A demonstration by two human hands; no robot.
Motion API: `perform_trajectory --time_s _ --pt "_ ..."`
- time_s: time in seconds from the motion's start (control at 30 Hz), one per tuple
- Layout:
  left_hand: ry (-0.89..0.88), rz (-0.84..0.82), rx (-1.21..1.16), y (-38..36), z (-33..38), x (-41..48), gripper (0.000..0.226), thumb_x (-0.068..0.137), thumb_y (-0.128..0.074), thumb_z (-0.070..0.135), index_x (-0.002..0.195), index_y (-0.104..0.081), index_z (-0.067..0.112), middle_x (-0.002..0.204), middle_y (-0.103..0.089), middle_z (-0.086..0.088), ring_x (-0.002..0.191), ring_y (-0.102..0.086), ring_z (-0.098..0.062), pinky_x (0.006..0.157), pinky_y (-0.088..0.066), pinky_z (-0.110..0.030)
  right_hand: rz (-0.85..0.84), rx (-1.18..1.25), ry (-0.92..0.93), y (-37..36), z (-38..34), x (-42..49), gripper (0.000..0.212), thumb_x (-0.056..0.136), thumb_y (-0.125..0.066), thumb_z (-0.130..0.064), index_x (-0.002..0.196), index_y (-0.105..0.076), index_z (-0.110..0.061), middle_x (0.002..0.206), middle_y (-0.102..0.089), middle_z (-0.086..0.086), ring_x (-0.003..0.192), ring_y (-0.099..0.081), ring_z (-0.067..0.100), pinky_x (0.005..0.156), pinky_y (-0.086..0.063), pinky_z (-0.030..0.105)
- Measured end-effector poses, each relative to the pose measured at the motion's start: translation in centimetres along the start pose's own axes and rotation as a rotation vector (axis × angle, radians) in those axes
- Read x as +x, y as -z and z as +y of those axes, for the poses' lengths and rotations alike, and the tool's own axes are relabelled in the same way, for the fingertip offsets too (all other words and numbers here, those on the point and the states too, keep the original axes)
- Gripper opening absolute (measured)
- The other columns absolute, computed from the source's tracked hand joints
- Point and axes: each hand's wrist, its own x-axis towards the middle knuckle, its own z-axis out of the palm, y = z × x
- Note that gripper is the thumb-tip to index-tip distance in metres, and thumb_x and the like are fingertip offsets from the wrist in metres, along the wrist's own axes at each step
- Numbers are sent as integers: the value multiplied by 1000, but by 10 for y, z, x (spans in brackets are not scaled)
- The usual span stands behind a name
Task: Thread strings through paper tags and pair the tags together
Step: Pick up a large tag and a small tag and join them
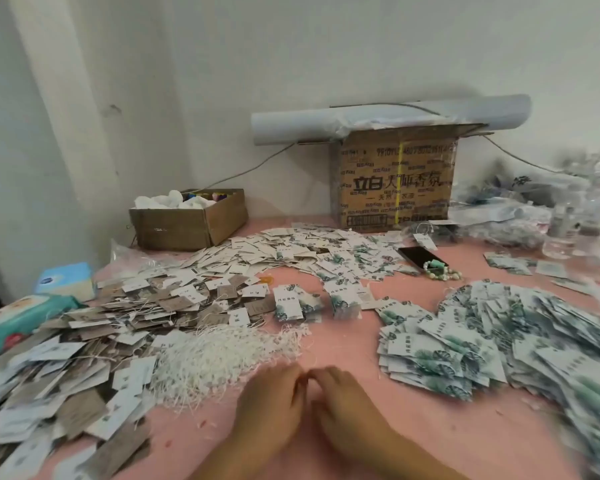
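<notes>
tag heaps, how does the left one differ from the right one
The left heap mixes plain white and brown tags; the right heap is white tags printed with green leaves. The left heap lies jumbled, with thin strings trailing through it; the right heap is fanned in overlapping rows, with no strings plainly showing. Both are paper tags lying on the pink table.

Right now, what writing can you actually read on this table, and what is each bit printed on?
"立白 大师香氛": front of the large cardboard box.
Number row along that box's top: too blurred to read.
Print on the paper tags: too small.
Logos on the blue tissue pack and wipes pack: blurred.
</notes>
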Motion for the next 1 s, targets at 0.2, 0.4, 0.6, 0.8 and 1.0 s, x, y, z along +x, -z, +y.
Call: perform_trajectory --time_s 0.2,0.4,0.6,0.8,1.0 --pt "105 -1 262 -1 -30 47 38 96 -43 40 133 -41 32 135 -40 7 124 -35 -19 98 -30 -31 -68 -190 -164 -3 0 61 47 93 -35 -23 140 -31 -19 144 -35 2 129 -30 25 101 -27 39" --pt "94 72 199 -4 -37 56 18 93 -48 43 103 -61 34 111 -58 14 106 -45 -14 88 -34 -27 -14 -310 -171 -11 -2 78 31 93 -37 -22 113 -60 -17 118 -54 6 113 -41 27 91 -30 37" --pt "90 187 119 1 -40 58 23 94 -46 45 97 -66 34 104 -60 17 101 -47 -10 82 -31 -27 140 -204 -137 -2 -4 82 27 94 -41 -26 99 -67 -20 108 -58 1 102 -47 21 82 -30 29" --pt "21 310 -272 12 -35 60 18 94 -54 31 99 -70 24 93 -66 7 88 -56 -15 79 -46 -33 338 -16 -114 12 0 82 24 91 -46 -20 98 -68 -23 93 -62 -4 84 -57 16 73 -37 23" --pt "18 310 -426 12 -16 63 14 94 -55 24 92 -69 22 80 -69 4 74 -62 -14 68 -49 -33 195 546 47 7 -7 79 33 79 -57 -10 108 -63 -22 90 -62 -17 83 -57 2 71 -42 8"
